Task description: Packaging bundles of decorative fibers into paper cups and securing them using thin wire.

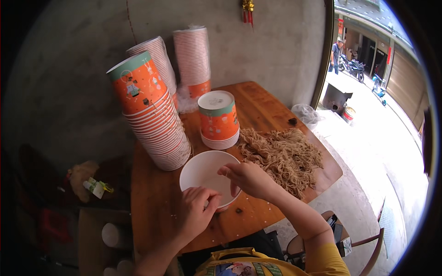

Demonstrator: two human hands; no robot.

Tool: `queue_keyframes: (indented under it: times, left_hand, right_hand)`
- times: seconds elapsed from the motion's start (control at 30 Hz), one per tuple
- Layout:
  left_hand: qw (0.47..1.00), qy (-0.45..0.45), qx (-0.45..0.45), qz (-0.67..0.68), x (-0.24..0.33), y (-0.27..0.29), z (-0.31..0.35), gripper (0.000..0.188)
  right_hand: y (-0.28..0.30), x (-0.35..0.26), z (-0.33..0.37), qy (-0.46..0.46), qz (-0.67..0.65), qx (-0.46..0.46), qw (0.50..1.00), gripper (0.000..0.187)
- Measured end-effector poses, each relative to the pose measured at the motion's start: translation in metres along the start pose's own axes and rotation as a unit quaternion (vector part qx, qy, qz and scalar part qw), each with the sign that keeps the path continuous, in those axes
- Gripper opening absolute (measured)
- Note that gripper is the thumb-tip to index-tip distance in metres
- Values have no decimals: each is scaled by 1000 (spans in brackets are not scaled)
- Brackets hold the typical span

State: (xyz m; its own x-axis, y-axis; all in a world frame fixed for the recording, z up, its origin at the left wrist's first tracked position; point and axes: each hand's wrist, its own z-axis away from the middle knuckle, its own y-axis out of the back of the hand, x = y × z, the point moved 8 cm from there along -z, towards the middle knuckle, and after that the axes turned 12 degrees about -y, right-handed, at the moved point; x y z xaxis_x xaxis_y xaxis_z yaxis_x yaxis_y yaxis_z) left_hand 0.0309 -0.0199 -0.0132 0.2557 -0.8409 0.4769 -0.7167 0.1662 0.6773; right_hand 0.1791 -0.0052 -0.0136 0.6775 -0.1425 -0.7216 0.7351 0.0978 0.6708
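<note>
A white-lined paper bucket point(198, 171) stands mouth up near the front of the wooden table. At its near left rim is my left hand point(195, 211), its fingers curled and closed over the edge. My right hand point(246, 177) is closed at the right rim, with thumb and fingers over the opening. Whatever those right fingers pinch is hidden or too small to make out. Beside my right forearm lies a loose heap of tan cords point(287, 158). Just behind the open bucket, a short upside-down stack of orange and green paper buckets point(218, 122) shows a white base on top.
A tall leaning stack of paper buckets point(154, 124) rises at the left. Two wrapped stacks point(192, 57) stand against the grey wall point(271, 46). A cardboard box point(92, 230) sits below left, a wooden chair point(373, 253) below right. Outside, a person point(335, 55) stands near a motorbike point(352, 68).
</note>
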Motion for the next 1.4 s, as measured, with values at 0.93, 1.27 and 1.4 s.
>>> queue_keyframes:
  times: [0.93, 1.27, 1.4]
  left_hand:
    - [995, -75, -61, -17, -24, 12, 2, 10]
    - [951, -166, -31, -259, 11, 26, 24, 24]
    - [938, -155, -10, -311, -21, 52, 31, 21]
  right_hand:
    - [-15, 7, -65, -32, -175, -171, 969, 41]
    - [40, 17, -36, -39, -406, -201, 890, 17]
    - [63, 45, -27, 68, -667, -258, 696, 12]
